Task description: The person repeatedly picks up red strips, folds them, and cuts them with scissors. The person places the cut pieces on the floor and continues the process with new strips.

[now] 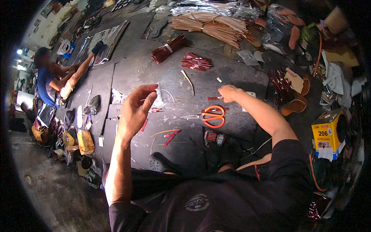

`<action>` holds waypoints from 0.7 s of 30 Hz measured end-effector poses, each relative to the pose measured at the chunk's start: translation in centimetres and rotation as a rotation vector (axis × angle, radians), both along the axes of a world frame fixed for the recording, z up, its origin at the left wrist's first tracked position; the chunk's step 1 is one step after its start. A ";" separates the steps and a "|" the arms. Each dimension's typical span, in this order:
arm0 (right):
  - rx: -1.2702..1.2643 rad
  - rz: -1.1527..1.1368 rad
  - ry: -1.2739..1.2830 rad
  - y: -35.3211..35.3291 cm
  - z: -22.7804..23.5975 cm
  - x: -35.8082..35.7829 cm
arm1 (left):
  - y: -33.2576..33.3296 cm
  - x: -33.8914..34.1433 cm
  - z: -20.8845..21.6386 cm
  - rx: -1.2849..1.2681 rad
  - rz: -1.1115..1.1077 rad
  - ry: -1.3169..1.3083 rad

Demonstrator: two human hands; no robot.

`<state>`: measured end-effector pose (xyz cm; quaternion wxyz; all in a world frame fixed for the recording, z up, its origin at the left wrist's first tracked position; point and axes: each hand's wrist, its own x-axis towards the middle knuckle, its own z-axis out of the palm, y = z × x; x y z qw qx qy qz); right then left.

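The orange-handled scissors (213,116) lie flat on the dark worktable (131,73), and I describe the other things from them. The right hand (228,93) is just above the scissors and a little to the right; its fingers are pressed together on a short dark red strip (213,98), which lies on the table between the hand and the scissors. The left hand (136,110) is raised to the left of the scissors, well apart from them; the thumb and the forefinger are closed together near the top, but I cannot tell if something thin is pinched there. Below the scissors and to the left lie two small red strip pieces (171,136), and directly below the scissors stands a small red box (214,137). Far above the scissors there is a bundle of dark red strips (169,48) tied with a white band, and beside it a flat pile of cut red strips (196,62). Further up lies a big bundle of tan straps (212,24). To the right of the scissors, well apart, stands a yellow carton (327,133). Far to the left another person in a blue shirt (46,83) sits at the table edge
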<state>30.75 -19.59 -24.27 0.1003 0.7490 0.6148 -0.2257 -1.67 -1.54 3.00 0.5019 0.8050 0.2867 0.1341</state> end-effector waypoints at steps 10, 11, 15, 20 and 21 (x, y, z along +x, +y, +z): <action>0.441 -0.261 0.473 3.1 9.1 -4.8 | 0.6 -1.4 -2.7 -0.023 -0.155 0.264; 0.550 -0.265 0.541 4.9 11.8 -7.0 | 0.3 -1.1 -2.4 0.001 -0.183 0.338; 1.000 0.132 0.619 9.9 18.5 -14.9 | 0.0 -0.5 -4.3 -0.367 0.225 0.065; 1.043 0.086 0.720 13.7 17.0 -15.8 | 2.8 -2.7 -3.4 -0.244 0.389 -0.209; 0.979 -0.019 0.771 14.7 14.9 -14.7 | 3.4 -3.2 -3.3 -0.145 0.424 -0.228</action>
